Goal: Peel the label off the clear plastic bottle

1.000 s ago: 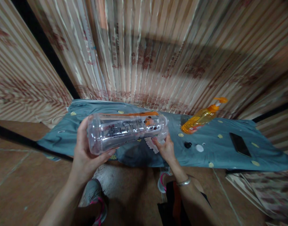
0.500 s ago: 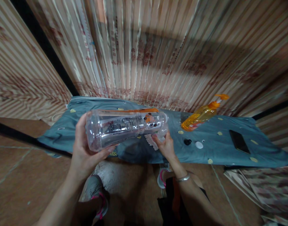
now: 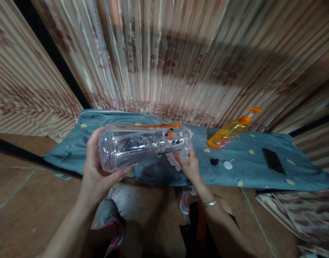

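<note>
A large clear plastic bottle (image 3: pixel 140 143) with dark print and an orange picture lies sideways in the air over the blue cloth. My left hand (image 3: pixel 100 166) grips its wide base end, thumb below and fingers behind. At the narrower right end, my right hand (image 3: pixel 189 165) is closed on a pale, crinkled cloth or tissue (image 3: pixel 173 160), pressed near the bottle's neck. Some fingers of both hands are hidden by the bottle.
On the blue cloth-covered surface (image 3: pixel 250 175), an orange pump bottle (image 3: pixel 227 133) stands to the right, with a black cap (image 3: pixel 214 161), a white disc (image 3: pixel 227 165) and a dark phone (image 3: pixel 273 161). A striped curtain (image 3: pixel 177 64) hangs behind.
</note>
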{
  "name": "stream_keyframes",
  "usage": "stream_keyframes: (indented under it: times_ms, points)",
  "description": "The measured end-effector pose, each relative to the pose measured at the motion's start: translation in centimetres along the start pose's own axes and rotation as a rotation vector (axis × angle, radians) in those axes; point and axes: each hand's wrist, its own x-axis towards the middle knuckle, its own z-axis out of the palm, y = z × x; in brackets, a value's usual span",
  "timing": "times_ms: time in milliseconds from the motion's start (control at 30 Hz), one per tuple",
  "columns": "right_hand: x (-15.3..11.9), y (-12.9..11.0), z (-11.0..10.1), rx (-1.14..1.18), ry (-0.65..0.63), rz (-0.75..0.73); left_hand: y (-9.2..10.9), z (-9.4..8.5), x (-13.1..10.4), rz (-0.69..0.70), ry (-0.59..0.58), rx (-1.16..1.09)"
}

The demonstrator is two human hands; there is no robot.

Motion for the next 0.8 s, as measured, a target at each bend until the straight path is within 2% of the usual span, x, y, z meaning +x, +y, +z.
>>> stream_keyframes:
  times_ms: [567, 800]
  points:
    - [-0.01, 0.19, 0.12, -0.017, 0.027, -0.025, 0.00, 0.00, -0.25, -0.046, 0.022, -0.030]
    - [-0.08, 0.08, 0.11, -0.018, 0.031, -0.044, -0.39, -0.36, -0.21, -0.023, 0.005, 0.001]
